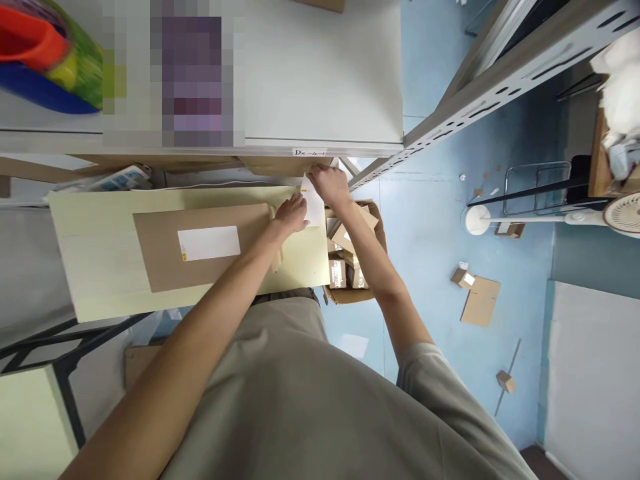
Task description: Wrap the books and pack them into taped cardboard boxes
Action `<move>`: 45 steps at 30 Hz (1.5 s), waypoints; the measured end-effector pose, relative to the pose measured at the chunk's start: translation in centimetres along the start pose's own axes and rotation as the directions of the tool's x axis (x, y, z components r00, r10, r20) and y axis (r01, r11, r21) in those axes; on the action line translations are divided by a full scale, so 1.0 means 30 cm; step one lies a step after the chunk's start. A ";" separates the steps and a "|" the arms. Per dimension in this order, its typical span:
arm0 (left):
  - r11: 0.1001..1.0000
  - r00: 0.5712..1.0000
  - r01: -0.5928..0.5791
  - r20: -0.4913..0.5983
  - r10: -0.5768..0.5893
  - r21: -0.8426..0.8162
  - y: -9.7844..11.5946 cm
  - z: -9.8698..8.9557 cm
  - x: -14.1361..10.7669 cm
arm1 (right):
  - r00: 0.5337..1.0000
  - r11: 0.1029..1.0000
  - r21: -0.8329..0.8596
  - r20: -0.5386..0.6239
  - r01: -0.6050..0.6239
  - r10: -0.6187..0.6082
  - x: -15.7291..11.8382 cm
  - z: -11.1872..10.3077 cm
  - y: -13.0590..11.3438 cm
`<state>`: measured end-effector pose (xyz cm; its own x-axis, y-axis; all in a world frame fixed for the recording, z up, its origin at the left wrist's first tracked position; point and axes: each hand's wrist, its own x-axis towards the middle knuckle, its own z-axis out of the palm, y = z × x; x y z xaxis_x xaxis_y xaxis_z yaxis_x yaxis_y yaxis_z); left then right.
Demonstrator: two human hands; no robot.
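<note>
A white paper label (313, 208) with a small yellow mark lies at the right end of a pale yellow board (295, 267). My right hand (329, 185) pinches the label's upper edge between thumb and fingers. Across the label's left edge rests my left hand (291, 213), thumb and fingers apart, its palm side hidden. To the left, a flat brown cardboard parcel (165, 267) lies on the board and carries a similar white label (209, 243). The parcel's right end is partly covered by my left forearm.
A carton (381, 233) of small labelled boxes stands beyond the board's right end. Above the board runs a grey shelf (320, 80) with a slotted metal upright (450, 123). Flattened cardboard (481, 301) lies on the blue floor; a white fan (623, 213) stands right.
</note>
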<state>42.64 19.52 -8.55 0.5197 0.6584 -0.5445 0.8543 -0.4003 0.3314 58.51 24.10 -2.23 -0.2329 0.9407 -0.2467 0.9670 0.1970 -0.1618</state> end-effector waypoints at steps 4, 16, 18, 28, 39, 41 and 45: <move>1.000 1.000 -0.007 0.000 0.007 -0.001 -0.011 0.004 0.036 | 0.999 1.000 -0.003 -0.027 0.018 -0.018 0.013 0.012 0.004; 0.998 0.999 0.054 0.000 -0.054 0.032 -0.013 -0.006 0.059 | 0.998 0.998 0.000 -0.012 0.055 -0.055 0.034 0.037 -0.001; 0.998 0.999 0.042 -0.023 -0.041 0.045 -0.014 -0.007 0.060 | 0.999 0.999 0.005 -0.007 0.053 -0.052 0.035 0.041 0.002; 0.997 0.997 0.069 0.020 -0.069 0.027 0.010 -0.019 0.077 | 0.996 0.996 0.019 -0.020 0.082 -0.082 0.034 0.036 0.008; 0.989 0.982 0.147 0.122 -0.146 -0.002 0.011 -0.024 0.098 | 0.999 0.999 0.023 -0.029 0.023 -0.022 0.018 0.062 0.029; 0.987 0.977 0.160 0.142 -0.161 0.024 0.020 -0.022 0.100 | 0.999 0.999 0.051 -0.037 -0.010 0.012 0.006 0.072 0.040; 0.982 0.970 0.186 0.151 -0.188 0.032 0.026 -0.003 0.104 | 0.984 0.981 0.156 -0.116 -0.119 0.138 -0.035 0.070 0.085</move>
<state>44.94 21.32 -9.92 0.3434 0.6183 -0.7069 0.9355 -0.2914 0.1995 61.01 23.02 -4.39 -0.0834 0.9846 -0.1537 0.9599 0.0379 -0.2779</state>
